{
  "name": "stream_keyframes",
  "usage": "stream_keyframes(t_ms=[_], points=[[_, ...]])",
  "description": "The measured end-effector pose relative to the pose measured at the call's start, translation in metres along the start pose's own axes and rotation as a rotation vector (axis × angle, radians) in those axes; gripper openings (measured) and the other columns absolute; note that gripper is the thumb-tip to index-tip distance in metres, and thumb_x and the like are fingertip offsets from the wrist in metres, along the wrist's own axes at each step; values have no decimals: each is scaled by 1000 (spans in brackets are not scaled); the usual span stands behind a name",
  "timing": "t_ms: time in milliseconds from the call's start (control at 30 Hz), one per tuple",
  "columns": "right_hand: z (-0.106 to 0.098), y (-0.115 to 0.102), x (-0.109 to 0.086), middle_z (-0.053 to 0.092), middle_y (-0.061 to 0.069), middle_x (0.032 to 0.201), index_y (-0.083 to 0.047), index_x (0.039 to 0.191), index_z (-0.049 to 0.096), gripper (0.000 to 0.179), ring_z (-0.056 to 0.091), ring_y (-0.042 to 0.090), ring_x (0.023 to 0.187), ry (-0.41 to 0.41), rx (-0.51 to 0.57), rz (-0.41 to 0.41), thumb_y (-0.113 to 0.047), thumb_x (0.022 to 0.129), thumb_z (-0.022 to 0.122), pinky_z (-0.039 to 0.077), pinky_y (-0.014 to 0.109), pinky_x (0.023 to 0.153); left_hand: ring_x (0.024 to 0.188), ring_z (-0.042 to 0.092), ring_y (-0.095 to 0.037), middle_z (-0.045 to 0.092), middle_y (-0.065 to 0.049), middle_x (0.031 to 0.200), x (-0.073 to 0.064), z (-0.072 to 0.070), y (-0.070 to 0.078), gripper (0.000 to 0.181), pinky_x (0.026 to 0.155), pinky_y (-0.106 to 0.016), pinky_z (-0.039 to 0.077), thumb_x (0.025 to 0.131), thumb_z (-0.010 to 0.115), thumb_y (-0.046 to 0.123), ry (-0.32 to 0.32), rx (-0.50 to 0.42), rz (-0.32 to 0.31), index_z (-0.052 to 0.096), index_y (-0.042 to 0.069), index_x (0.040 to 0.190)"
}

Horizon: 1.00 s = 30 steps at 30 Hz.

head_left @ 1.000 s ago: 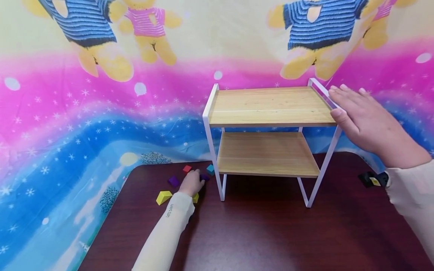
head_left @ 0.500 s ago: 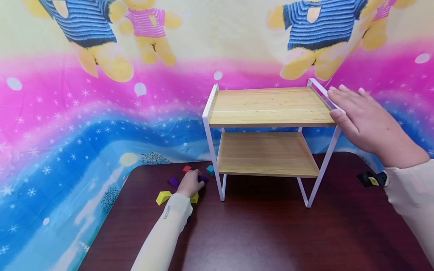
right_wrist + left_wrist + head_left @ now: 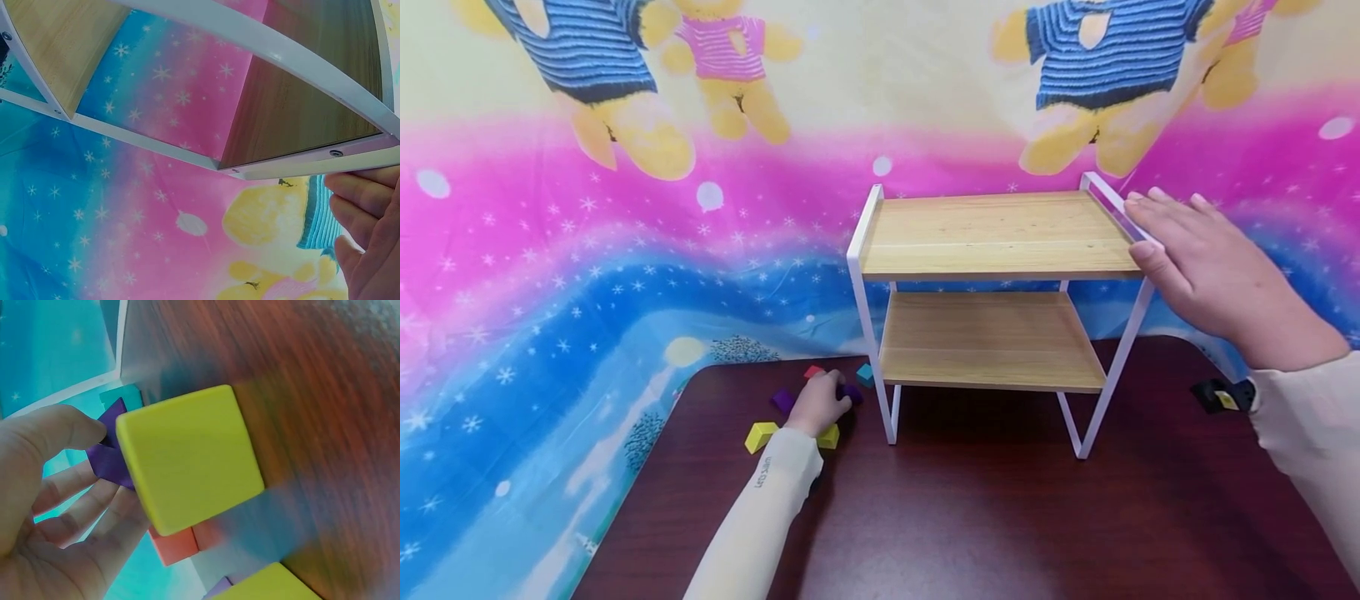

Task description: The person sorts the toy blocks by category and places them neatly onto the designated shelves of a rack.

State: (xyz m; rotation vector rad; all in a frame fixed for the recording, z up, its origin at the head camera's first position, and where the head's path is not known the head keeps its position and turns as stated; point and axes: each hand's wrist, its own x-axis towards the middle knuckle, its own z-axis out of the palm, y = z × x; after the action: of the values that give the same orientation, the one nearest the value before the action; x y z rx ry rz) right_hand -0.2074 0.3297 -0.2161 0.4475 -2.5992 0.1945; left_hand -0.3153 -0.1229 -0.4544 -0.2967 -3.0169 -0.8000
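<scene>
On the table's left side my left hand (image 3: pixel 817 406) reaches down among small coloured blocks. In the left wrist view its thumb and fingers pinch a purple block (image 3: pixel 111 459), partly hidden behind a yellow block (image 3: pixel 190 459). Around the hand lie a red block (image 3: pixel 812 372), a teal block (image 3: pixel 865 375), a second purple block (image 3: pixel 782 402) and another yellow block (image 3: pixel 761 437). My right hand (image 3: pixel 1225 271), fingers straight, rests against the white side rail (image 3: pixel 312 167) of a two-tier shelf (image 3: pixel 1000 237).
The shelf's lower board (image 3: pixel 992 342) and white metal legs (image 3: pixel 1118 379) stand right of the blocks. A dark red-brown table (image 3: pixel 962 517) lies beneath. A patterned cloth (image 3: pixel 587 275) hangs behind. A small black object (image 3: pixel 1213 397) is near the right cuff.
My left hand and forearm have shifted slightly left, while the fingers stay at the purple block. The right hand stays at the shelf rail.
</scene>
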Motion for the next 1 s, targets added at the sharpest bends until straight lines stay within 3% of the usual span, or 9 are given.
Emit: stream_keyframes(t_ms=[467,767,1000], points=[[-4,2,-3,29,25,160,-3,159,27,63,18,38,153,12,-19,-23,-41,108,33,-1,42,125,95,64,-27,66,-18,118,-7,-11,12,36,97,-47,54,91,74,16,41,-19,62,65,-1,123],[-9,2,0,24,24,163,-5,161,22,65,14,38,154,-67,-12,-47,-40,108,36,-4,42,125,92,62,-25,68,-17,117,-12,-12,6,35,94,-46,55,91,73,16,32,-16,49,66,0,121],[-9,2,-1,22,23,164,-8,161,20,66,13,38,154,-79,0,-24,-40,108,38,-3,43,125,95,61,-27,65,-17,116,-13,-17,10,34,93,-45,55,91,73,15,51,-11,49,67,-1,121]])
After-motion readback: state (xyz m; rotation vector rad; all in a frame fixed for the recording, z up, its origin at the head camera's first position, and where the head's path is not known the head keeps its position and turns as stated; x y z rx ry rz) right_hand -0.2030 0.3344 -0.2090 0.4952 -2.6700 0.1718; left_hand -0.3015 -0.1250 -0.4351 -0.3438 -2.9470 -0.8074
